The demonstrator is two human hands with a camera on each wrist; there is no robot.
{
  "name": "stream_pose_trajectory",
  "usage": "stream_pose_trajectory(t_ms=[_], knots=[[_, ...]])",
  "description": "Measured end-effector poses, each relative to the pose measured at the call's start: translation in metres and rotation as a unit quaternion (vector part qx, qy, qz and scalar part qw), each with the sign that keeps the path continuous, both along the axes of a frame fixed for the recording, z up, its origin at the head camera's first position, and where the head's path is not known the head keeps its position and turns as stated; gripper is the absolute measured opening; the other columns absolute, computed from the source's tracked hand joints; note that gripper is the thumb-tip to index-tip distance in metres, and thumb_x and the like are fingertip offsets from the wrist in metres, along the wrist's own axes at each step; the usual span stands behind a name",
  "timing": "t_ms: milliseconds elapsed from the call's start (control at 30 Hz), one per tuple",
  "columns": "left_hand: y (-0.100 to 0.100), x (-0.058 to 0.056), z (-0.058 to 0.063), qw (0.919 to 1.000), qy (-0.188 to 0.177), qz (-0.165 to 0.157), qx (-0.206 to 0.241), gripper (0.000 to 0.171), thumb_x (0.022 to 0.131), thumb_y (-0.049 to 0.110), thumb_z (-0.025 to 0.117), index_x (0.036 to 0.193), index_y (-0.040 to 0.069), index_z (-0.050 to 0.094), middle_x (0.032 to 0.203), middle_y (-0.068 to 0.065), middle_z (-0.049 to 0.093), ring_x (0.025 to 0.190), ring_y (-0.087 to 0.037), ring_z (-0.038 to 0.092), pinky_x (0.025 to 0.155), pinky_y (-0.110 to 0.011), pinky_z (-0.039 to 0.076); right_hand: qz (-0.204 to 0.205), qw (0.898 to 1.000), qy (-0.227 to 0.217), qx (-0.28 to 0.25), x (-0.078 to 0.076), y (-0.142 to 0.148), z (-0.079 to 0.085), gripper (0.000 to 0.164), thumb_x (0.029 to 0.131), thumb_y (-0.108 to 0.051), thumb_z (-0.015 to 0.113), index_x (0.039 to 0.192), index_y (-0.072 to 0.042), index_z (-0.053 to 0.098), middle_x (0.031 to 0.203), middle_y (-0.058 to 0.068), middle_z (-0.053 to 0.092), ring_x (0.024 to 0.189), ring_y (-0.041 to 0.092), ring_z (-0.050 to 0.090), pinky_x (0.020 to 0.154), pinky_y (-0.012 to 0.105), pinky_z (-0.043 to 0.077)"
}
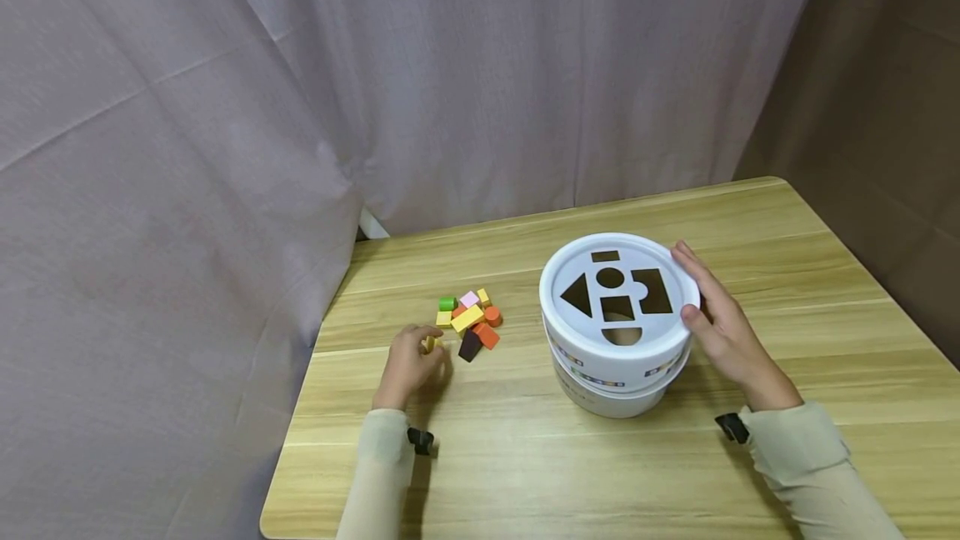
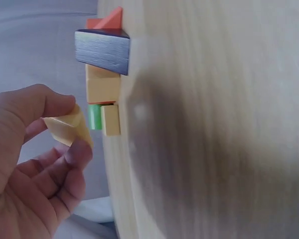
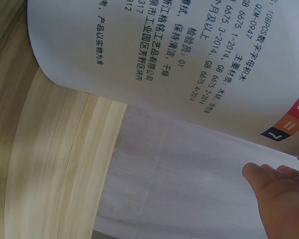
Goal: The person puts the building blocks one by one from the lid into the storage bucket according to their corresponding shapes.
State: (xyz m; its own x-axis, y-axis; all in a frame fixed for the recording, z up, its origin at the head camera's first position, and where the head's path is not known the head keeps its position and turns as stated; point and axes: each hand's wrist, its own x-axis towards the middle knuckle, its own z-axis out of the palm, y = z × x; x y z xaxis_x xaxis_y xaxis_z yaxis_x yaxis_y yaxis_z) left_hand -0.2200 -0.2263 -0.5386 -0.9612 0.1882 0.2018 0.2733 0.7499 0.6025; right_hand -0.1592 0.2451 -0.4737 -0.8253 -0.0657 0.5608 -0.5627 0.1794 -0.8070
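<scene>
Between thumb and fingers, my left hand [image 1: 408,363] pinches a small yellow block [image 2: 70,125], just left of a pile of coloured blocks. In that pile are a dark trapezoid block [image 2: 102,50], a green cylinder [image 1: 447,304], a long yellow block [image 1: 467,318], a pink block [image 1: 469,299] and orange blocks [image 1: 487,336]. A white bucket [image 1: 615,377] stands to the right, its lid [image 1: 652,337] cut with triangle, circle, square and other shaped holes. My right hand [image 1: 723,336] rests against the right side of the lid's rim with fingers extended.
The wooden table [image 1: 495,457] has rounded corners and its far edge runs behind the bucket. Grey cloth [image 1: 465,90] hangs behind and to the left, and a brown surface [image 1: 862,132] rises at the right. Each wrist wears a black strap.
</scene>
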Motion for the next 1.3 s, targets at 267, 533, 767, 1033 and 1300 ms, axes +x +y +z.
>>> stream_pose_trajectory(t_ms=[267, 533, 767, 1033, 1300], knots=[[0.003, 0.002, 0.005, 0.9972, -0.006, 0.003, 0.074, 0.021, 0.088, -0.002, 0.077, 0.110, -0.003, 0.077, 0.106, -0.014, 0.069, 0.080, -0.019, 0.066, 0.071, -0.032, 0.056, 0.002, 1.000, 0.006, 0.000, 0.000, 0.000, -0.001, 0.061, 0.109, -0.029, 0.058, 0.161, -0.002, 0.041, 0.172, 0.019, 0.026, 0.159, 0.016, 0.023, 0.123, 0.021, 0.018], [0.008, 0.002, 0.006, 0.9952, 0.002, 0.021, 0.096, 0.018, 0.090, 0.007, 0.084, 0.106, 0.000, 0.079, 0.105, -0.013, 0.071, 0.079, -0.018, 0.063, 0.070, -0.029, 0.054, 0.001, 1.000, 0.010, 0.000, 0.000, 0.000, -0.001, 0.060, 0.109, -0.027, 0.058, 0.160, -0.001, 0.041, 0.171, 0.020, 0.026, 0.159, 0.016, 0.023, 0.123, 0.021, 0.018], [0.010, -0.001, 0.006, 0.9868, 0.004, 0.052, 0.153, 0.011, 0.099, 0.014, 0.076, 0.096, 0.004, 0.081, 0.103, -0.010, 0.078, 0.098, -0.026, 0.072, 0.088, -0.043, 0.060, 0.001, 1.000, 0.015, 0.002, 0.000, -0.001, -0.001, 0.060, 0.109, -0.025, 0.058, 0.160, 0.000, 0.041, 0.171, 0.021, 0.027, 0.159, 0.016, 0.024, 0.123, 0.021, 0.018], [0.019, -0.002, 0.015, 0.9750, 0.000, 0.063, 0.213, 0.029, 0.093, 0.004, 0.081, 0.119, -0.003, 0.073, 0.114, -0.018, 0.075, 0.099, -0.032, 0.074, 0.087, -0.037, 0.060, -0.001, 1.000, 0.016, 0.007, -0.001, 0.000, -0.002, 0.060, 0.109, -0.024, 0.058, 0.160, -0.001, 0.041, 0.171, 0.020, 0.027, 0.159, 0.016, 0.023, 0.124, 0.022, 0.017], [0.046, 0.003, 0.048, 0.9602, 0.032, 0.030, 0.276, 0.025, 0.090, 0.005, 0.084, 0.114, -0.001, 0.079, 0.113, -0.017, 0.076, 0.094, -0.026, 0.073, 0.079, -0.024, 0.058, -0.006, 1.000, 0.017, 0.010, -0.001, 0.000, -0.002, 0.059, 0.109, -0.024, 0.057, 0.161, -0.001, 0.041, 0.170, 0.022, 0.028, 0.159, 0.015, 0.024, 0.124, 0.022, 0.017]])
